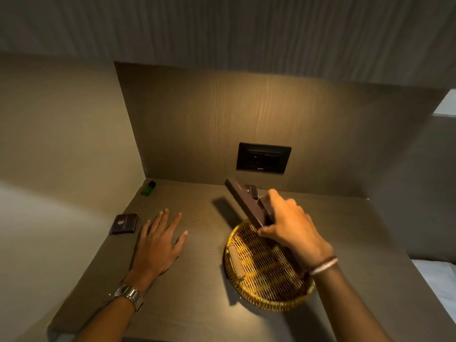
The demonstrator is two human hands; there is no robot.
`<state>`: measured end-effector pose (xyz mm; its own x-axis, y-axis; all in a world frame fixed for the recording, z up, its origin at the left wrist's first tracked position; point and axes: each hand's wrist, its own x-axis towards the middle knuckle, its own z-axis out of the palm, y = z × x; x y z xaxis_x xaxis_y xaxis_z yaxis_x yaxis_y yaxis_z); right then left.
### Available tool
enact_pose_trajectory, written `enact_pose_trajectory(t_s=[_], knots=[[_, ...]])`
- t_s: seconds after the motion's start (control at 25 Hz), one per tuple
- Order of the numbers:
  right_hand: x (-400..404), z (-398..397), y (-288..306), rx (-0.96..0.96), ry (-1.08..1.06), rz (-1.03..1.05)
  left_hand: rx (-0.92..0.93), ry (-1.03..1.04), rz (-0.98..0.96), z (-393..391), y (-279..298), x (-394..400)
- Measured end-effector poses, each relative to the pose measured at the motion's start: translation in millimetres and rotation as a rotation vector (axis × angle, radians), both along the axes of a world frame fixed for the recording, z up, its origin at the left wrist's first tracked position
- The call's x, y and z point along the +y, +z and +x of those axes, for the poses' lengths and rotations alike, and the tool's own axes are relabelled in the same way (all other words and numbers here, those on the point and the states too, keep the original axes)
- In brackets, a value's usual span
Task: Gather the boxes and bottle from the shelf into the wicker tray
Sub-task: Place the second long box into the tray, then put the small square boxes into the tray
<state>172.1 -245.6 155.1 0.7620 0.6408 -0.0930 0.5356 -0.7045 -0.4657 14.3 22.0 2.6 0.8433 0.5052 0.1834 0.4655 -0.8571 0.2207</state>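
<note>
So a long dark brown box (243,203) is gripped at its near end by the right hand (290,225), fingers curled round it, and it's held tilted up over the far rim of the wicker tray (246,291), with its far end pointing up toward the back wall. Something smaller and dark looks to be pinched along with it near the top of the hand, but what it is can't really be made out. A shadow of the long box is thrown onto the shelf (197,280) just left of it.

The tray is set on the shelf's right side, round-ish, woven, with a pale wooden handle seen on its left rim. Whether anything is lying in it already can't be told, since much of it is covered by the right wrist, where a beaded bracelet is worn.

The left hand (158,240) is laid flat on the shelf, fingers spread wide open, nothing held. A metal watch (128,294) is worn on that wrist. Just to its left, a small flat dark box (125,223) with a light logo is left lying on the shelf near the side wall. Further back in the corner, a little green bottle (148,188) is lying on the shelf. A black socket plate (262,157) is mounted on the back wall above the long box.
</note>
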Motion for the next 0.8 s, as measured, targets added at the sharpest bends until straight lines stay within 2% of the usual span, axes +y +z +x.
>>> enact_pose_trajectory(t_s=[0.16, 0.32, 0.4, 0.48, 0.6, 0.68, 0.8], knots=[[-15, -32, -22, 0.132, 0.022, -0.153, 0.002, 0.003, 0.010, 0, -2, -2], [-13, -38, -34, 0.344, 0.065, -0.111, -0.002, 0.002, 0.003, 0, -3, -3], [-9, -23, -27, 0.382, 0.050, -0.066, -0.004, -0.002, 0.003, 0, -4, -4], [4, -1, -16, 0.270, -0.001, 0.004, -0.016, -0.010, 0.001, 0, -4, -4], [48, 37, -5, -0.073, -0.066, 0.035, -0.008, -0.004, -0.008, -1, -3, -4], [85, 60, -6, -0.209, -0.088, -0.082, -0.008, -0.002, -0.012, -1, -2, -4], [127, 81, -23, -0.196, -0.100, -0.315, -0.003, 0.000, -0.012, -1, -1, -4]])
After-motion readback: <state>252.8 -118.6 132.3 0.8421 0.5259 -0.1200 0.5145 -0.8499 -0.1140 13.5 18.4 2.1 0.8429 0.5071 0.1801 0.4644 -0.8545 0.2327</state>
